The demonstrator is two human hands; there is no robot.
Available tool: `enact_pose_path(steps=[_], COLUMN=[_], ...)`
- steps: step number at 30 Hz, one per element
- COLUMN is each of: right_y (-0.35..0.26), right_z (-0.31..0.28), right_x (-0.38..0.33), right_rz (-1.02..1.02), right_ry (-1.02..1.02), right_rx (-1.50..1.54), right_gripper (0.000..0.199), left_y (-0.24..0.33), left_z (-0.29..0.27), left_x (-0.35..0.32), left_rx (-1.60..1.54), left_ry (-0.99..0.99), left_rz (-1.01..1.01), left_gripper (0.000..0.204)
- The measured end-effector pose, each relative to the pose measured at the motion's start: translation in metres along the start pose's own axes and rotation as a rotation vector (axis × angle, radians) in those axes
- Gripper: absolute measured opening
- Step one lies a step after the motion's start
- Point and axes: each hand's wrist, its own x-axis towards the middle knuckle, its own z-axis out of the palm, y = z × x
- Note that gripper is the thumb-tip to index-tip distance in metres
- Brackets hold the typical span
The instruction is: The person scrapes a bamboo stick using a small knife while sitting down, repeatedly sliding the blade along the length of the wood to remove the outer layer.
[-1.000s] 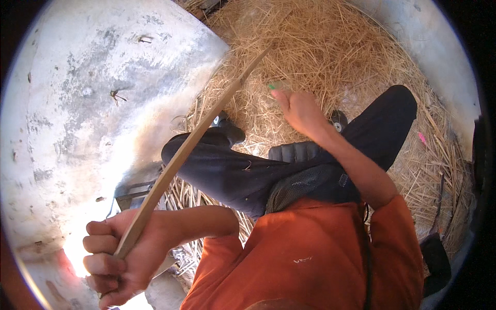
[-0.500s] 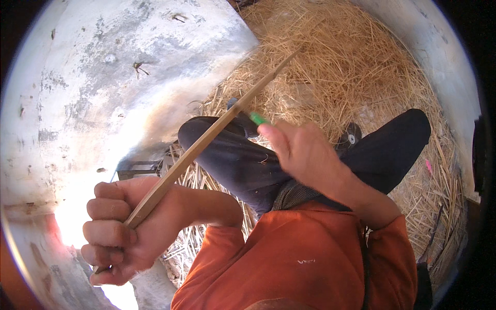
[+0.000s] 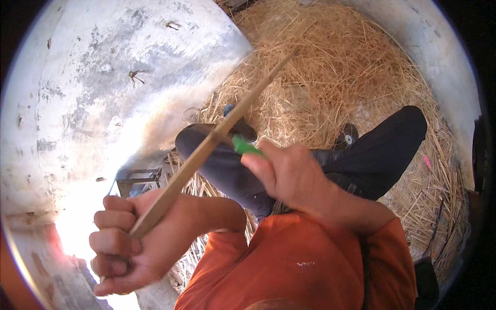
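A long, narrow wooden stick (image 3: 191, 164) runs slantwise from my left hand toward the straw, thinning at its far end. My left hand (image 3: 155, 248) is closed around its near end, palm up with the fingers curled. In my right hand (image 3: 297, 178) is a green-handled knife (image 3: 243, 145), gripped with the thumb along the handle. Its blade is blurred and partly hidden where it meets the stick about midway along. The stick passes above my bent left leg (image 3: 206, 150).
Loose straw (image 3: 330, 67) covers the floor ahead and to the right. A pale, stained wall (image 3: 103, 67) rises on the left, with bright light at its foot. Another pale wall (image 3: 439, 51) curves along the right. A dark frame-like object (image 3: 137, 178) stands beyond my left hand.
My right hand and the knife have moved down and left along the stick, closer to my left hand. The left hand has shifted slightly down and right, still holding the stick.
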Motion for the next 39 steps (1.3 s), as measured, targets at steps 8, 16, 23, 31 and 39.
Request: enact_pose_path(steps=[8, 16, 23, 31, 39], right_y=[0.013, 0.027, 0.058, 0.091, 0.134], right_z=[-0.002, -0.010, -0.008, -0.015, -0.014], right_x=[0.003, 0.010, 0.017, 0.038, 0.050], right_rz=[0.067, 0.073, 0.038, 0.237, 0.417], right_ry=[-0.001, -0.029, 0.013, -0.011, -0.141], right_rx=[-0.102, -0.075, -0.100, -0.095, -0.260], right_gripper=[0.038, 0.040, 0.041, 0.059, 0.066], left_y=[0.004, 0.003, 0.001, 0.000, -0.004], left_z=[0.004, 0.004, 0.007, -0.005, -0.006], left_x=[0.000, -0.003, -0.004, 0.000, 0.000], left_rx=[0.002, 0.042, 0.017, 0.038, 0.066], left_ry=[0.025, 0.015, 0.047, -0.025, -0.053], left_rz=[-0.059, -0.018, 0.007, -0.014, 0.062], left_gripper=[0.047, 0.046, 0.044, 0.047, 0.045])
